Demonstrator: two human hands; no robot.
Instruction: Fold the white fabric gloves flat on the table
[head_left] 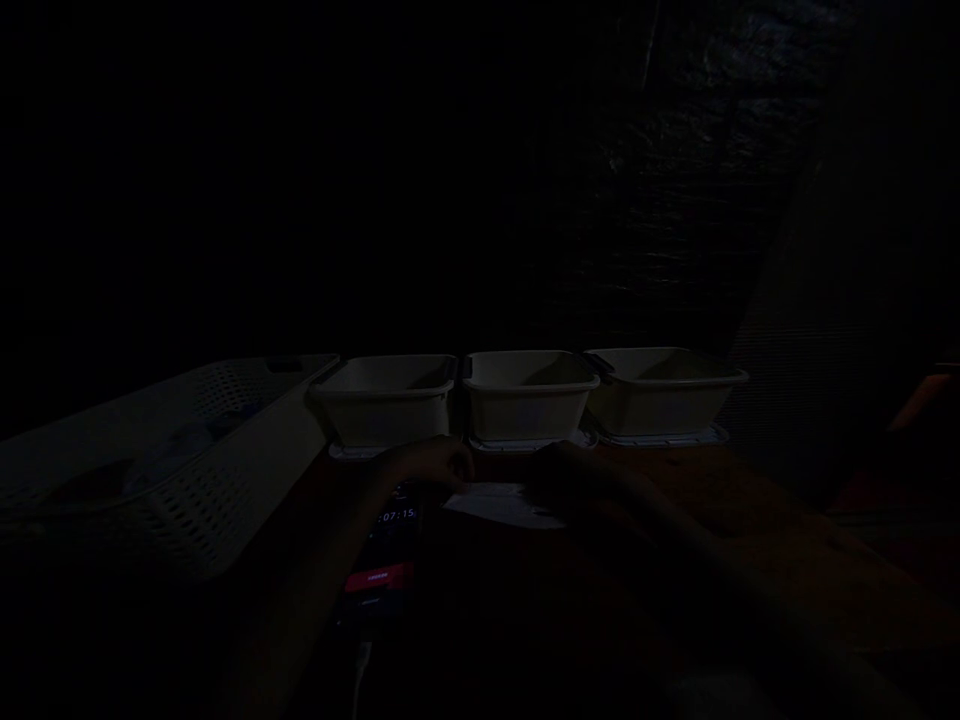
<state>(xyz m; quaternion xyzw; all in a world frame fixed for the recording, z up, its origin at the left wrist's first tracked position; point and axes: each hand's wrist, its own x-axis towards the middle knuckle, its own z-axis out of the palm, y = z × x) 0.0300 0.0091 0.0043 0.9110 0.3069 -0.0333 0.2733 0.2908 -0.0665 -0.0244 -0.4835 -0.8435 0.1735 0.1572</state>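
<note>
The scene is very dark. My left hand (pixel 431 465) rests on the table at the left end of a small white flat item (pixel 499 503), fingers curled beside it. From the right, my right hand (pixel 562 478) lies over that item's right end. Whether either hand grips it is too dark to tell. Just behind the hands stand three white tubs in a row: left tub (pixel 386 398), middle tub (pixel 529 395), right tub (pixel 660 390).
A phone (pixel 384 560) with a lit timer screen and a red button lies under my left forearm, a cable leading from its near end. A white perforated basket (pixel 172 470) stands at the left. The table (pixel 750 500) is reddish brown.
</note>
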